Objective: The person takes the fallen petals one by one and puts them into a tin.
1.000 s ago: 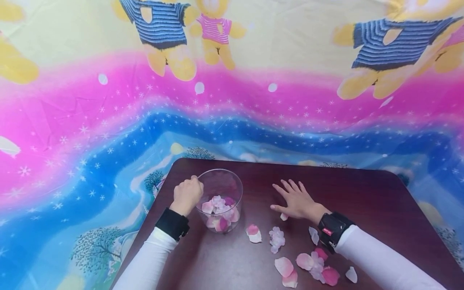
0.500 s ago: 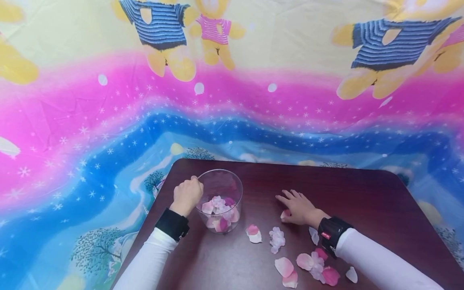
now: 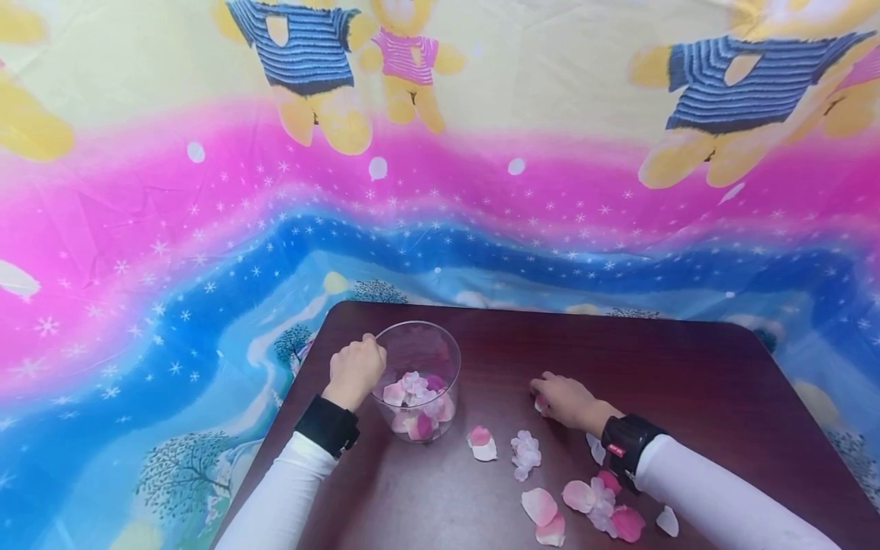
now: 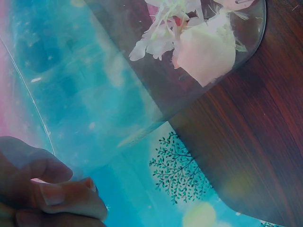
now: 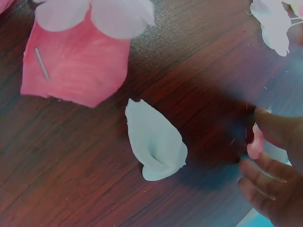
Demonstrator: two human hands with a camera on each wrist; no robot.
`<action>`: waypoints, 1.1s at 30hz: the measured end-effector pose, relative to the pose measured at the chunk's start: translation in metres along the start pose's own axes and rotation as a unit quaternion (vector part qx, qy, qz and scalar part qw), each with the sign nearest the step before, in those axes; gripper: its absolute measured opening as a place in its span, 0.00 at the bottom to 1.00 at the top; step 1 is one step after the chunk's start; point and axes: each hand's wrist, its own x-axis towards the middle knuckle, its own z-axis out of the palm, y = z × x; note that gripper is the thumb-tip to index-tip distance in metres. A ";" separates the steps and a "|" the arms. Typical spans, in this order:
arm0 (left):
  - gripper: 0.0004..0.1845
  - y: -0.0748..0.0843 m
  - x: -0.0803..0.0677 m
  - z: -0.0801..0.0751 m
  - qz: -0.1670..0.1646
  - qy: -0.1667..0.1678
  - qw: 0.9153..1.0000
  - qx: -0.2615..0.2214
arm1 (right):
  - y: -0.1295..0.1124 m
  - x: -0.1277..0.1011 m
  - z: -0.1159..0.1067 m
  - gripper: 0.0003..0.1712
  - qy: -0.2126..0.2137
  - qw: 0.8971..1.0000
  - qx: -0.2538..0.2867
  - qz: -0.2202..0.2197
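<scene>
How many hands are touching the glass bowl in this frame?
1. The left hand grips the glass bowl at its rim. The right hand is apart from it, pinching a pink petal on the table.

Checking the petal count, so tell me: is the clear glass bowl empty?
No: the glass bowl, which the left hand grips at the rim, has pink and white petals piled inside.

Both arms wear long white sleeves, the left sleeve (image 3: pixel 275 504) and right sleeve (image 3: pixel 729 500) reaching to the wrists. Each wrist carries a broad black band: the left band (image 3: pixel 328 425) is plain, the right band (image 3: pixel 626 443) bears a small red label with pale lettering.
</scene>
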 end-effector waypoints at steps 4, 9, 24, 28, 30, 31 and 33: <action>0.17 0.000 0.001 0.000 0.000 0.002 1.000 -0.003 | -0.001 0.001 0.000 0.07 -0.005 1.000 0.022 0.008; 0.17 0.001 0.002 -0.001 -0.001 -0.001 1.000 0.000 | -0.001 0.000 0.000 0.12 0.004 1.000 0.027 0.011; 0.17 0.002 0.001 -0.001 -0.002 -0.006 1.000 0.002 | -0.002 0.003 -0.003 0.14 0.025 0.996 0.079 0.010; 0.17 0.002 0.000 -0.001 -0.005 -0.006 1.000 0.001 | -0.005 0.010 -0.009 0.13 0.054 0.996 0.068 -0.007; 0.17 0.001 0.000 -0.001 -0.004 -0.005 1.000 0.001 | -0.007 0.014 -0.014 0.12 0.062 0.996 0.066 -0.011; 0.17 0.001 0.000 -0.001 -0.004 -0.005 1.000 0.001 | -0.009 0.016 -0.017 0.12 0.062 0.996 0.066 -0.009; 0.17 0.001 0.000 -0.001 -0.001 -0.004 1.000 0.002 | -0.012 0.019 -0.024 0.11 0.061 0.996 0.072 -0.001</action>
